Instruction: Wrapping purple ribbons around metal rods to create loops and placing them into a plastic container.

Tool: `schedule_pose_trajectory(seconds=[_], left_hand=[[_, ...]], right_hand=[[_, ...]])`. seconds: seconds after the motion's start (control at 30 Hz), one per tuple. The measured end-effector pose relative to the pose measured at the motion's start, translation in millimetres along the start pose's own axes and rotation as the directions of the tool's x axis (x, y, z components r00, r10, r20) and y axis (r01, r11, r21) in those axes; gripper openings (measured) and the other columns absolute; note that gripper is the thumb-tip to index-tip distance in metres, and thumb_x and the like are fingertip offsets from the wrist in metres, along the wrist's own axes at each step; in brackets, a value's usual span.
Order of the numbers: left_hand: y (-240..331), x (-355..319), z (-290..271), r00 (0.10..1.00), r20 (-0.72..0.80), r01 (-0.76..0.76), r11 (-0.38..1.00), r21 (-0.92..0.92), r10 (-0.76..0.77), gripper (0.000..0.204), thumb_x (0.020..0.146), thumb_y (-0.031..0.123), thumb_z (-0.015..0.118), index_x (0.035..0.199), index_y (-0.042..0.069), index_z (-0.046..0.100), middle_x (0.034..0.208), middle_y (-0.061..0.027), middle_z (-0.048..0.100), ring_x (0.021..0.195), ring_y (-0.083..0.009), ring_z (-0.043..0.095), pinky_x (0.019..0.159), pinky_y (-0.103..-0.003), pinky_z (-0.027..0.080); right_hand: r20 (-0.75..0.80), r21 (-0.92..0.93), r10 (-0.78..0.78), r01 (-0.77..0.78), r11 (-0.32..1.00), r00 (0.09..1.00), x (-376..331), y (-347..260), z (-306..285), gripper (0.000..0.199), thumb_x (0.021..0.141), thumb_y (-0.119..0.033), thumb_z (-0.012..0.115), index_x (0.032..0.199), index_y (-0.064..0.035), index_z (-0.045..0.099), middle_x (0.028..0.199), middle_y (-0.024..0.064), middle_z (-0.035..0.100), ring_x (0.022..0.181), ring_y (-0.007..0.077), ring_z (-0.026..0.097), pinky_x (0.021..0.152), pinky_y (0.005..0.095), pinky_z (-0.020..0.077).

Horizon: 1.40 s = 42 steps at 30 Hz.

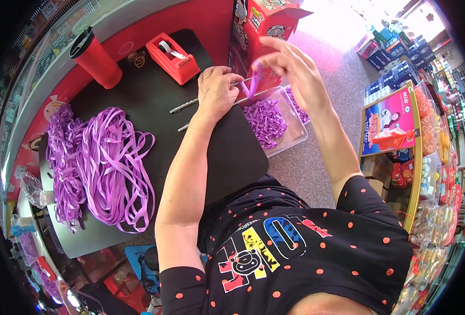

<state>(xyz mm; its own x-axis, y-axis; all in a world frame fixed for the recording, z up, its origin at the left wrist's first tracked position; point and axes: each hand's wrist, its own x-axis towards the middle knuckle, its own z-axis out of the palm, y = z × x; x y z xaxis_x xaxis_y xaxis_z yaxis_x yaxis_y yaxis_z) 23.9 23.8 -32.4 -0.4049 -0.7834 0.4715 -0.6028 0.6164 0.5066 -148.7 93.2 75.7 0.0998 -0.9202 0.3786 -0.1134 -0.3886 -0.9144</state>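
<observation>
My left hand (217, 92) rests at the far right edge of the black table, its fingers bent over two thin metal rods (184, 106) that stick out on both sides. A short length of purple ribbon (250, 88) loops about the rod ends beyond the table edge. Raised to the right of it, my right hand (295, 65) pinches the upper part of that ribbon near the fingertips; the exact grip is partly hidden. Below the hands, a clear plastic bin (294, 140) holds many small purple ribbon pieces (266, 123).
A large bundle of purple ribbon (114, 173) lies on the left of the table (185, 173), beside a second bundle (67, 168). Farther back stand a red tumbler (98, 60) and a red tape dispenser (173, 56). A red carton (266, 31) stands behind the bin; stocked shelves line the right.
</observation>
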Motion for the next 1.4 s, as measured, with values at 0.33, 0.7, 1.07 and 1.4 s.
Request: schedule_pose_trajectory(seconds=[0.33,0.7,1.07,1.4], left_hand=[[4.9,5.4,-1.9,0.992,-0.075,0.097,0.990,-0.101,-0.105,0.038,0.066,0.008,0.063,0.104,0.005,0.058,0.098,-0.0111,0.061,0.103,-0.0298,0.054,0.095,-0.043,0.038],[1.3,8.6,-4.4,0.939,-0.202,0.175,0.894,-0.413,-0.277,0.031,0.073,-0.005,0.048,0.102,0.001,0.055,0.101,-0.0160,0.059,0.101,-0.0330,0.056,0.091,-0.040,0.042],[32.0,8.6,-32.7,0.939,-0.171,0.143,0.792,-0.594,-0.297,0.021,0.083,-0.003,0.043,0.091,0.000,0.061,0.090,-0.0122,0.063,0.087,-0.0249,0.063,0.081,-0.034,0.048],[92.1,-29.3,-50.8,0.686,0.613,0.721,0.256,-0.644,-0.391,0.032,0.080,0.000,0.041,0.110,-0.003,0.052,0.099,-0.0138,0.059,0.088,-0.0229,0.061,0.073,-0.034,0.053]], right_hand=[[0.242,0.338,0.350,-0.417,0.844,0.905,84.1,119.3,-9.6,0.058,0.098,-0.043,0.039,0.140,-0.0021,0.034,0.105,0.0156,0.066,0.072,0.0069,0.048,0.068,0.0210,0.0391],[0.229,0.234,0.454,-0.502,0.833,0.861,-9.8,178.5,-2.5,0.050,0.099,-0.039,0.038,0.136,-0.0061,0.043,0.107,0.0098,0.065,0.086,0.0160,0.058,0.080,0.0244,0.0422],[-0.079,0.166,0.356,-0.340,0.926,0.931,-85.7,93.1,23.5,0.026,0.098,-0.022,0.045,0.113,-0.0028,0.055,0.100,0.0019,0.063,0.077,0.0038,0.045,0.074,0.0200,0.0390],[-0.013,-0.184,0.321,-0.318,0.930,0.947,-52.5,64.8,10.2,0.033,0.093,-0.026,0.053,0.115,-0.0014,0.052,0.096,0.0107,0.063,0.086,0.0149,0.059,0.079,0.0297,0.0463]])
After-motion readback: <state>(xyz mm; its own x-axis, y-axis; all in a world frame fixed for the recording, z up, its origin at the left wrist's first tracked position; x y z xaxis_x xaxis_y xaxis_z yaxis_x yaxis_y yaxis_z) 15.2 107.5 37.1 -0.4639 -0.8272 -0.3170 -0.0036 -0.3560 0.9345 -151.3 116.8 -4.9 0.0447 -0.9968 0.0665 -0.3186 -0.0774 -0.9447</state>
